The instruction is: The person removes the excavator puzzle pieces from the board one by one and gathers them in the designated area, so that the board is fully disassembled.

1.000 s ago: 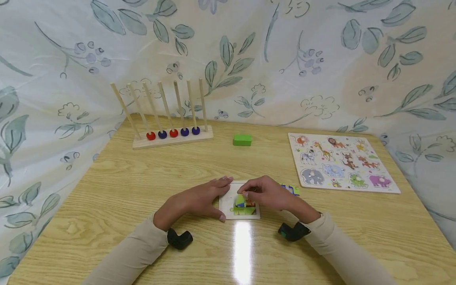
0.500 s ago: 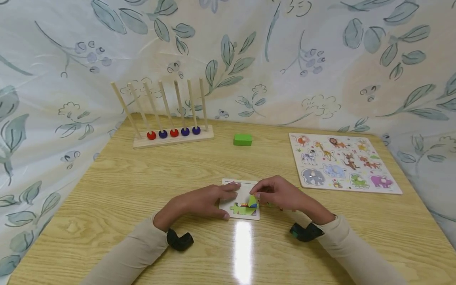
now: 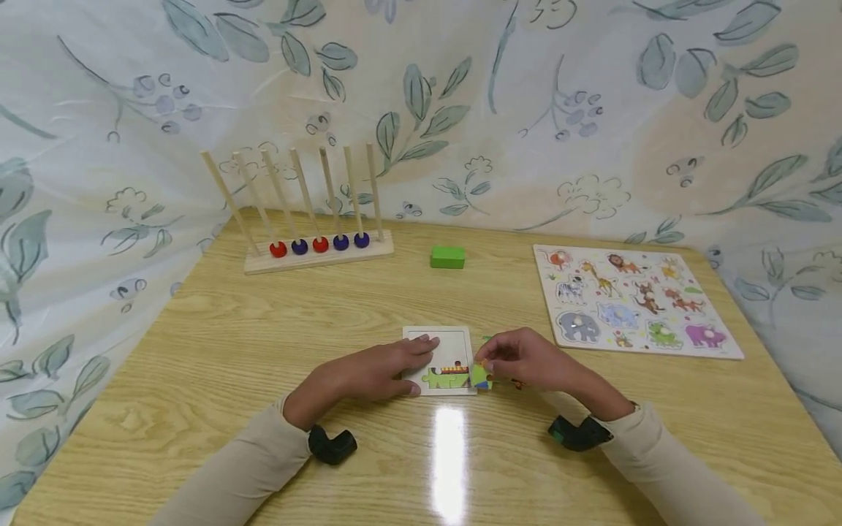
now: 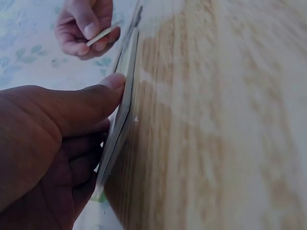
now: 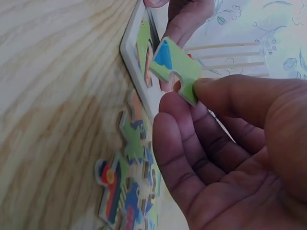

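My right hand point(image 3: 529, 360) pinches a green jigsaw puzzle piece point(image 5: 177, 67) with a blue patch between thumb and fingertips. In the head view the piece sits just past the right edge of the white puzzle board point(image 3: 437, 345). My left hand point(image 3: 376, 372) rests on the board's left side, fingers extended over it and thumb at the lower left. The left wrist view shows the left thumb touching the board's edge. Joined green pieces point(image 3: 447, 378) lie along the near side of the board, with a red and yellow strip above them.
Several loose puzzle pieces point(image 5: 132, 191) lie beside the board, partly hidden by my right hand. A rod stand with red and blue beads point(image 3: 319, 252), a green block point(image 3: 447, 257) and an animal peg puzzle point(image 3: 634, 303) stand farther back on the wooden table.
My right hand has moved rightward with the green piece, from over the board to just past its right edge. My left hand stays on the board, which has shifted slightly.
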The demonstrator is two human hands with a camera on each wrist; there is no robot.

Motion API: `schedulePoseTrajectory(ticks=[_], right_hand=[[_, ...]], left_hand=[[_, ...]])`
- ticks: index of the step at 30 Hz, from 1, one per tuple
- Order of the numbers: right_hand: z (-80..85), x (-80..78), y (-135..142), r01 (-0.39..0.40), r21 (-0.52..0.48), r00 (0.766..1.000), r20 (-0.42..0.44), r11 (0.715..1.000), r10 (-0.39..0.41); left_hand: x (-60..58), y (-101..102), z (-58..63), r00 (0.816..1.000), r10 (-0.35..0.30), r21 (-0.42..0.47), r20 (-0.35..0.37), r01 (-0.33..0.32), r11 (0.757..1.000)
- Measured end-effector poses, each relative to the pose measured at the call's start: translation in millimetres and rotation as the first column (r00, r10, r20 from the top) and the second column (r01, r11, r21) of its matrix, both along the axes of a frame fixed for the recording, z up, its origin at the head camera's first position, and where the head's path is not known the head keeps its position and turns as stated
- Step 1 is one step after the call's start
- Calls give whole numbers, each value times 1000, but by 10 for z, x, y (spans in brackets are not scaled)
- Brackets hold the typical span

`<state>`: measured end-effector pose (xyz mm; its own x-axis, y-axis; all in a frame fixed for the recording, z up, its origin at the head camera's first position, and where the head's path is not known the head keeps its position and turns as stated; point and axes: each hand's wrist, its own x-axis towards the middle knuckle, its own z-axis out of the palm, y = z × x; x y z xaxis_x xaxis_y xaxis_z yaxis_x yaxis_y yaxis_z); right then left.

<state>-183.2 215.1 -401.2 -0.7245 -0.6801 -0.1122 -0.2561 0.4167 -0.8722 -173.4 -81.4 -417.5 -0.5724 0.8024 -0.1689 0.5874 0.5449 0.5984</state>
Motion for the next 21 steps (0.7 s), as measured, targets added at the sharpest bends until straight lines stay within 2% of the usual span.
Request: schedulePoseTrajectory(ticks=[4,9,15,21], right_hand=[[-11,14,39,9,27,1000,5,1000,-9],[20,41,61,-11,42,1000,12,999,11],[3,39,77,-23,55,999,34,998,22],[-32,22,91,-30,55,998,56,998,26]], left_hand=[[1,0,-12,999,-15,-30,-37,14,999],[11,0,-20,999,-17,-35,-48,16,999],[10,-6,-28,999,-19,-31,-42,18,999],[-20,-35,-45,1000,-28,7,-1,28,1000]])
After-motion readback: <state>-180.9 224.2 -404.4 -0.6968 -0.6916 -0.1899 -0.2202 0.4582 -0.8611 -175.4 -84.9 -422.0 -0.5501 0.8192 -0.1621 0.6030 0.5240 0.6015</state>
